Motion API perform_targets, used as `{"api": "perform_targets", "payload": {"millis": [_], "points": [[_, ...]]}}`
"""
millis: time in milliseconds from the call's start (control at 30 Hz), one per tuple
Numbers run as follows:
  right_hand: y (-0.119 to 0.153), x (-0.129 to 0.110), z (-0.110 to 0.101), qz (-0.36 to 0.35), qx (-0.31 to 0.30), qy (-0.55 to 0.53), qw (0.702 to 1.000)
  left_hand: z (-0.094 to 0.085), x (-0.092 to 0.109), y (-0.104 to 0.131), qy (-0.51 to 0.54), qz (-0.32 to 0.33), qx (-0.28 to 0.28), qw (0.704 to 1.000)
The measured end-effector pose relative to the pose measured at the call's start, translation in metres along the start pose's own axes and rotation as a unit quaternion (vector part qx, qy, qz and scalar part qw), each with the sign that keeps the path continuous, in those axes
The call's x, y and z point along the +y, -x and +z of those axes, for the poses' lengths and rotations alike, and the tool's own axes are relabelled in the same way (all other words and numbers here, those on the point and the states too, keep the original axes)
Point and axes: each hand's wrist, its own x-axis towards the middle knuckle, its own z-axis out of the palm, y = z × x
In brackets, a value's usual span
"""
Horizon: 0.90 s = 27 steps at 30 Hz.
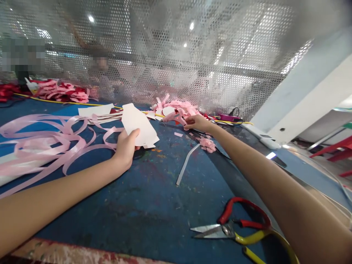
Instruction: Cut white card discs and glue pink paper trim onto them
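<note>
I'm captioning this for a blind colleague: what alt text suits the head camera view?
The left hand holds white card over a blue table; the right hand is at what looks like a pink glue gun. Pink ribbon curls at left, and scissors lie lower right.

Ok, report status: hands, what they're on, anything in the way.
Left hand gripping white card. Right hand at pink glue gun, grip unclear. Slightly open scissors lying near right; pink ribbon beside left hand.

Your white paper (pixel 139 126) looks smooth and matt, your glue gun (pixel 173 116) plastic, your ribbon (pixel 62 138) satin-glossy, your scissor blades (pixel 213 229) shiny metal, your surface (pixel 154 209) scuffed.
</note>
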Motion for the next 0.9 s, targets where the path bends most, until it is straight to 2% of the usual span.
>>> {"api": "perform_targets", "payload": {"millis": [267, 400, 467, 567, 733, 833, 900], "points": [[0.004, -0.017, -0.005, 0.018, 0.023, 0.081, 0.996, -0.001, 0.0, 0.001, 0.007, -0.001, -0.006, 1.0], [0.02, -0.031, -0.011, 0.019, 0.047, 0.102, 0.994, 0.0, 0.0, 0.003, 0.034, 0.007, -0.018, 0.999], [0.041, -0.042, -0.016, 0.012, 0.072, 0.107, 0.992, 0.001, 0.0, 0.005, 0.057, 0.0, -0.025, 0.998], [0.088, -0.063, -0.025, -0.013, 0.087, 0.103, 0.991, 0.003, 0.001, 0.008, 0.09, -0.016, -0.034, 0.995], [0.176, -0.087, -0.032, -0.077, -0.003, 0.168, 0.983, 0.007, 0.0, 0.013, 0.095, 0.008, -0.066, 0.993], [0.199, -0.092, -0.025, -0.108, -0.016, 0.258, 0.96, 0.009, -0.005, 0.016, 0.081, 0.035, -0.077, 0.993], [0.196, -0.093, -0.014, -0.152, 0.007, 0.307, 0.939, 0.009, -0.007, 0.018, 0.059, 0.045, -0.088, 0.993]]}}
